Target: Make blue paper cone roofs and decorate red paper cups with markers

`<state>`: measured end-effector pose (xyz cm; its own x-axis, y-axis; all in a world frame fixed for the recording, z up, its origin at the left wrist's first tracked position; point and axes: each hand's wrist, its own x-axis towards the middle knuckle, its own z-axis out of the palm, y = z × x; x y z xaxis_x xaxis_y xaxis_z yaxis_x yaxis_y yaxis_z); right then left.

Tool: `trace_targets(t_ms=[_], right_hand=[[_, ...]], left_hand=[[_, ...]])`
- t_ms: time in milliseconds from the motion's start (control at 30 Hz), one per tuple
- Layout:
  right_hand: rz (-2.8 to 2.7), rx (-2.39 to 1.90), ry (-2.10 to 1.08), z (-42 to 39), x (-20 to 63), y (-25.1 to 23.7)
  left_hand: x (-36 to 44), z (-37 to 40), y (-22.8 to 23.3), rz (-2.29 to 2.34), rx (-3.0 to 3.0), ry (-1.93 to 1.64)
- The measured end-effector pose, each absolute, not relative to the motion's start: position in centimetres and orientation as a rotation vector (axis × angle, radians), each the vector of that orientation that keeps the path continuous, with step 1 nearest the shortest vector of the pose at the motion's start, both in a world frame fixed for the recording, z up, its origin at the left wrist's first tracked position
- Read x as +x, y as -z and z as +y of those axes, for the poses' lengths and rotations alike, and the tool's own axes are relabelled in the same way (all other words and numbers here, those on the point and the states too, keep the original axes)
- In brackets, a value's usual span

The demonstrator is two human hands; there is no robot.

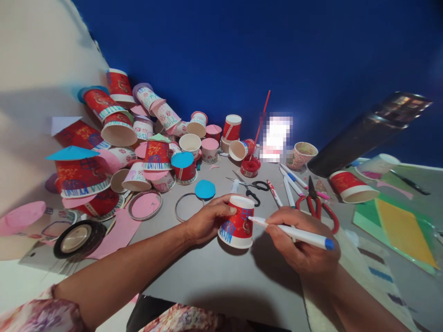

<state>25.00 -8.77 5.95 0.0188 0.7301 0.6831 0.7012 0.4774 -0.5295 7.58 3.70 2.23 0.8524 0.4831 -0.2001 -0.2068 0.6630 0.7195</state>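
My left hand (206, 220) grips a red and white paper cup (237, 222) that stands upside down on the grey table (214, 272). Blue marker lines run around the cup's wide lower band. My right hand (300, 242) holds a white marker with a blue end cap (294, 233), its tip touching the cup's right side. A blue paper disc (205, 189) lies just behind my left hand.
A heap of decorated cups (138, 133) fills the back left. Black scissors (251, 186), red scissors (316, 203), several markers (289, 182) and a red paint lid (250, 166) lie behind the cup. Green and yellow sheets (398, 226) sit at right, a tape roll (78, 237) at left.
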Motion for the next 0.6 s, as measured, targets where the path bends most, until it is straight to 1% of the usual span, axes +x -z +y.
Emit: trace_targets(t_ms=[233,400,600], right_hand=[[-1.706,-1.267,-0.056,-8.7,24.8,-6.4],[-1.699,-1.249,-0.055,-8.8,25.1,-5.9],[-1.506,-1.310,0.007,-9.5,25.5,-4.9]], left_hand=[[7.6,3.8,-1.9,0.400,0.754,-0.398],[7.6,3.8,-2.0,0.396,0.752,-0.395],[7.6,3.7,-2.2,0.385,0.721,-0.406]])
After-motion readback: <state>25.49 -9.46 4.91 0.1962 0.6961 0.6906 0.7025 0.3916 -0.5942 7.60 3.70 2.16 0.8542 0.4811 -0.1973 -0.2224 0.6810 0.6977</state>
